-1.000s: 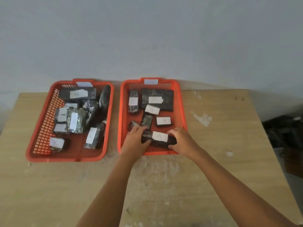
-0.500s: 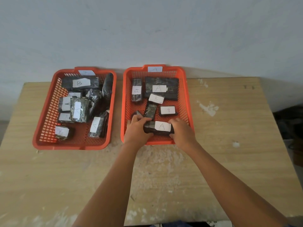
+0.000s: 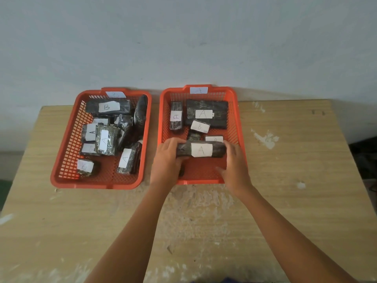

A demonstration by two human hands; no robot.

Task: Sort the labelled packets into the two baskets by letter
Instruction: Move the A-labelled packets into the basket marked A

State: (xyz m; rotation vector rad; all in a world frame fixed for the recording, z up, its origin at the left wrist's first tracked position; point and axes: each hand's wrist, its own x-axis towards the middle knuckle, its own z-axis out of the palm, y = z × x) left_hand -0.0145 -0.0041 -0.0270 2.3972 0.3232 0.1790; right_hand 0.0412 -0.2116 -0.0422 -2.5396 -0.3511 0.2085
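Two orange baskets stand side by side at the table's far edge. The left basket (image 3: 65, 176) carries a B tag on its back rim and holds several dark packets labelled A or B. The right basket (image 3: 234, 111) carries an A tag; inside lie a large A packet (image 3: 220, 117), a small B packet (image 3: 200, 126) and others. A long dark packet labelled A (image 3: 201, 150) is lifted above the right basket's near half. My left hand (image 3: 166, 162) grips its left end and my right hand (image 3: 234, 166) grips its right end.
The worn wooden table (image 3: 204, 221) stretches toward me in front of the baskets. A pale wall rises right behind them. Dark clutter (image 3: 365, 158) lies on the floor past the table's right edge.
Both hands have raised the long A packet off the right basket's floor. The camera view has shifted, so the baskets sit a little higher in the frame.
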